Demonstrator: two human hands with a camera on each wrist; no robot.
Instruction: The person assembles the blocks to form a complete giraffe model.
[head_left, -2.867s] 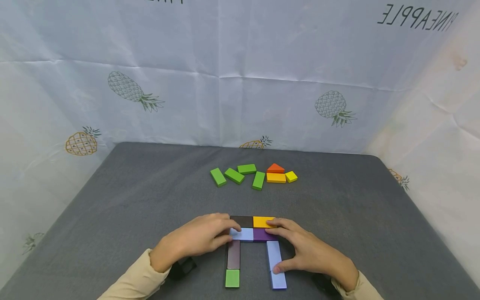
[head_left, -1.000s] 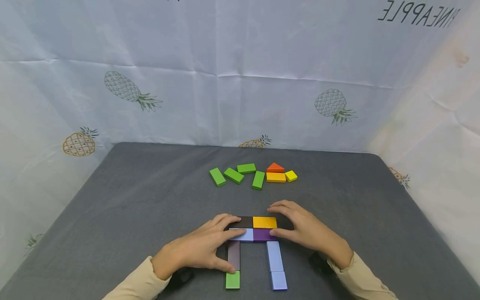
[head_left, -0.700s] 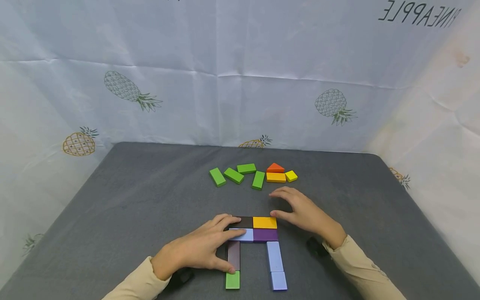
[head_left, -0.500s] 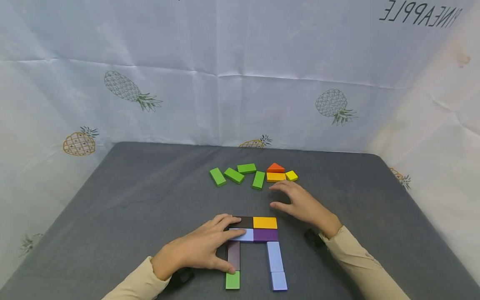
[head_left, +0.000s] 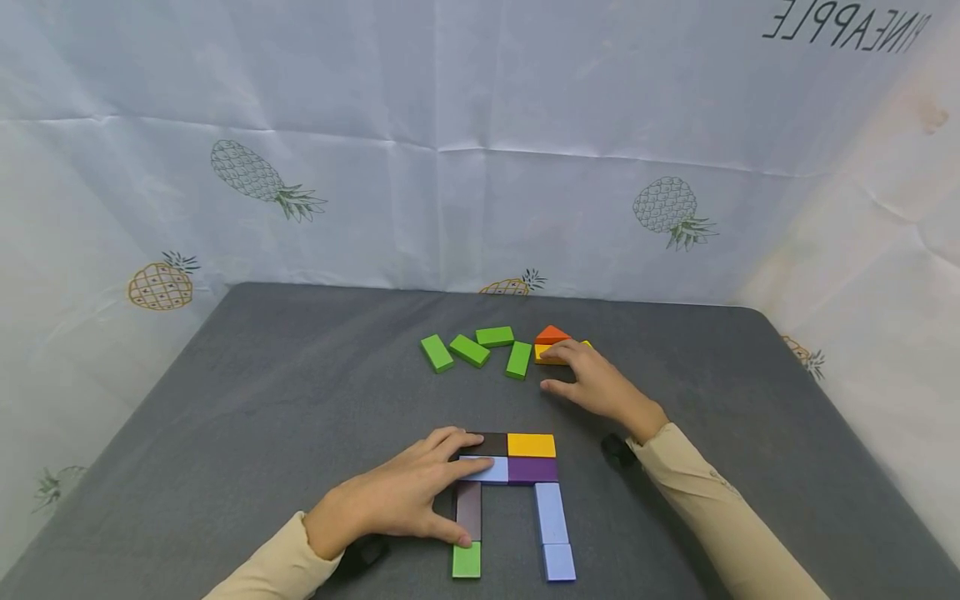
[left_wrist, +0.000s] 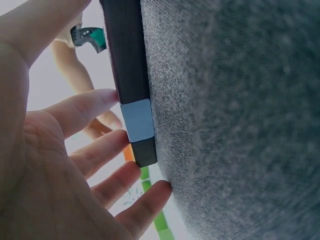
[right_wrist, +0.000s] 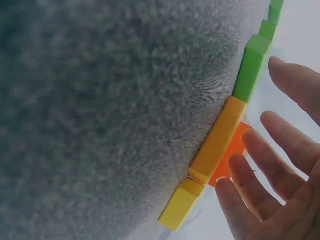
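Observation:
My left hand (head_left: pixel 401 492) rests with spread fingers along the left side of a flat block arrangement, thumb at a green block (head_left: pixel 466 562) and fingertips over the black block (head_left: pixel 493 444) and light blue block (head_left: pixel 497 475). A mauve block (head_left: pixel 468 510) lies beside it. Yellow-orange (head_left: pixel 531 445) and purple (head_left: pixel 532 470) blocks complete the crosspiece, with two light blue blocks (head_left: pixel 551 512) forming the right leg. My right hand (head_left: pixel 596 383), fingers loosely bent, hovers by an orange block (right_wrist: pixel 220 140); nothing is gripped. It partly covers a yellow block (right_wrist: pixel 179 207) in the head view.
Several green blocks (head_left: pixel 470 351) lie scattered at the back of the grey table (head_left: pixel 300 400). An orange-red triangle (head_left: pixel 552 335) sits behind the orange block. A pineapple-print cloth (head_left: pixel 480 208) hangs beyond the table's far edge.
My right hand has left the purple and yellow-orange blocks and moved away from me to the orange block. Earlier, my left hand spread down to the green block; lately it stays still.

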